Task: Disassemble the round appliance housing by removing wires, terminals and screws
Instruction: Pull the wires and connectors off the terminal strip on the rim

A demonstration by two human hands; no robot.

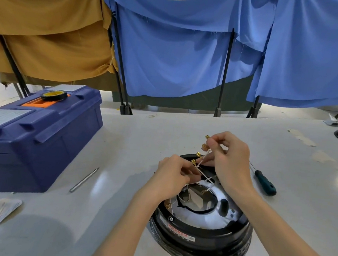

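head view | my left hand (172, 176) pinches the white wires (204, 175) above the round housing (195, 247), which sits right beneath both hands | right hand (229, 162) curls round the wire ends and holds the brass terminals (204, 146) up, probably to untangle them | screwdriver (265, 183) lies right of the right hand, within reach | rim label (179, 228) too blurred to read

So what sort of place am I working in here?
Probably a makeshift workshop bench: a blue toolbox with a tape roll on its lid, a green-handled screwdriver lying on the white table beside the round appliance housing, and a blue cloth and a mustard cloth hung on black stands as screens.
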